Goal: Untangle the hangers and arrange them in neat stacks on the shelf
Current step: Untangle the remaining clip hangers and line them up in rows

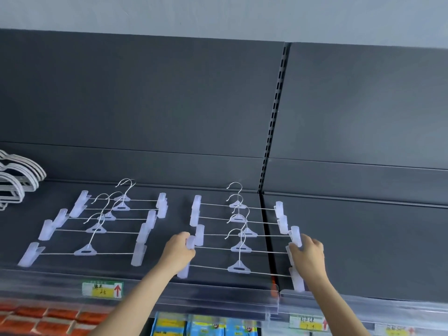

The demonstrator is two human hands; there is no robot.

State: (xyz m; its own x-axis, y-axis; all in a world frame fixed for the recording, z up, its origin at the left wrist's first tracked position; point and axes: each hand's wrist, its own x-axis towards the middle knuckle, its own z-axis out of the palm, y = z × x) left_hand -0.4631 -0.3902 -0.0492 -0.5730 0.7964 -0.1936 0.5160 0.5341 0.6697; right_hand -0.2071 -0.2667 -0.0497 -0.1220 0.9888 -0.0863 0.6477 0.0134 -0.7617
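My two forearms reach up from 6 o'clock, bare, hands out on the shelf [178, 214]. My left hand [178, 251] is clenched round the pale plastic clip at the 9 o'clock end of a hanger low in the right stack [238, 248]. My right hand [309, 254] curls its fingers over the clips at the 3 o'clock end of that stack; which hanger's clip it has, I cannot tell.

That stack sits at 6 o'clock of my view, straddling the seam between two shelf sections: five clip hangers lying flat, staggered one behind the next. Their thin bars run 9 to 3 o'clock and their wire hooks point to 12, toward the dark back panel [145, 105].

At 8 o'clock lies the left stack [97, 230], five more of the same, well apart from my hands. Bars run 9 to 3 again, hooks leaning nearer 1 o'clock, the rows fanned out more loosely.

At 9 o'clock, by the frame edge, a bunch of white hangers [17, 180] rests on the same shelf.

A clear front lip [218, 304] runs along the shelf edge, with a yellow price label [103, 289] at 7 o'clock. The level below holds red packs [48, 318] at 7 o'clock and blue packets [194, 327] at 6.
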